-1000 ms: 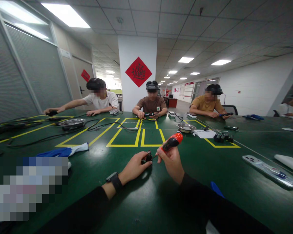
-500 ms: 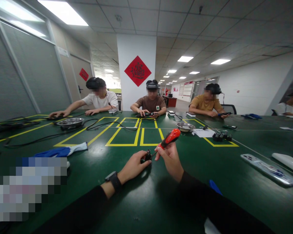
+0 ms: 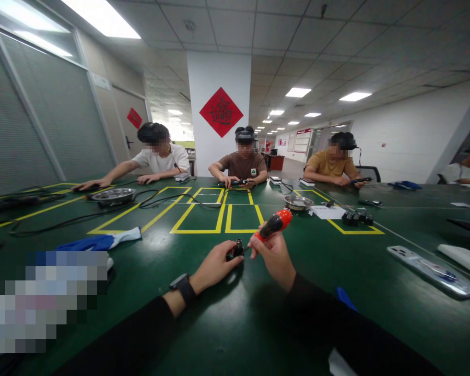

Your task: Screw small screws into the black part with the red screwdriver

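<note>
The thumb and fingers of the left hand (image 3: 218, 261), near the centre of the frame, are closed around a small black fitting (image 3: 239, 249) with a bright metal top, holding it upright just above or on the table; which, I cannot tell. Just right of it, the right hand (image 3: 274, 257) has its thumb and fingers wrapped around a red-and-black screwdriver (image 3: 274, 225), whose slim shaft (image 3: 247, 251) points at the fitting's side; whether the tip is seated is too small to tell. Over the last half second the handle has rolled and tipped lower, showing more of its black panel, while the fitting has stayed in place. I judge this to be turning work against a steadied part, though no loosening or tightening can be seen. Around the hands spreads the green table (image 3: 227, 324), with a blue-and-white glove (image 3: 97, 242) at centre left and a smartphone (image 3: 433, 272) at right. Beyond, right of centre, are a metal bowl (image 3: 298, 203), a paper sheet (image 3: 327, 212) and a cluster of black parts (image 3: 357, 218). A co-worker in brown (image 3: 241, 166) sits at upper centre.
</note>
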### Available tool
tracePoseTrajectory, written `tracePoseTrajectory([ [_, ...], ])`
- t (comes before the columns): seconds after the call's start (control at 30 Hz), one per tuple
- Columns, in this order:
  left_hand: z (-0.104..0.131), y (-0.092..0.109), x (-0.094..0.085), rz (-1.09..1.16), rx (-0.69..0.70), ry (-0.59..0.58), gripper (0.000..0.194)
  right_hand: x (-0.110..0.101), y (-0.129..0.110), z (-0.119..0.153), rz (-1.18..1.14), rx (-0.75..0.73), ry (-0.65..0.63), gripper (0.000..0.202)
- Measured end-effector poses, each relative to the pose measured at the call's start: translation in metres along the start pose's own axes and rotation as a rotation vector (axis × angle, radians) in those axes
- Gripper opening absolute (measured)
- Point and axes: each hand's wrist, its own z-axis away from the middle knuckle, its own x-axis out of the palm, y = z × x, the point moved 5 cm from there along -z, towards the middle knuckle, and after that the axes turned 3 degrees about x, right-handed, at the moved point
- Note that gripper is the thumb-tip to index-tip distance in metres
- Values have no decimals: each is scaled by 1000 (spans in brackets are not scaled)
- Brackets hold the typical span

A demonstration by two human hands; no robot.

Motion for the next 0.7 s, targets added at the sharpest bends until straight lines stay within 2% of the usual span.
tracePoseTrajectory([
  [0.1,0,-1,0,-12,13,1,21,1,-3,0,-25,-8,-36,29],
  [0.3,0,0,0,-18,14,-3,21,0,-2,0,16,-8,-4,17],
  [0.5,0,3,-1,-7,9,-16,22,-4,0,0,26,-22,23,22],
  [0.6,0,1,0,-14,11,-14,21,-2,-1,0,-23,-32,-6,33],
  [0.7,0,1,0,-20,16,-11,21,-1,-1,0,0,-29,-35,33],
])
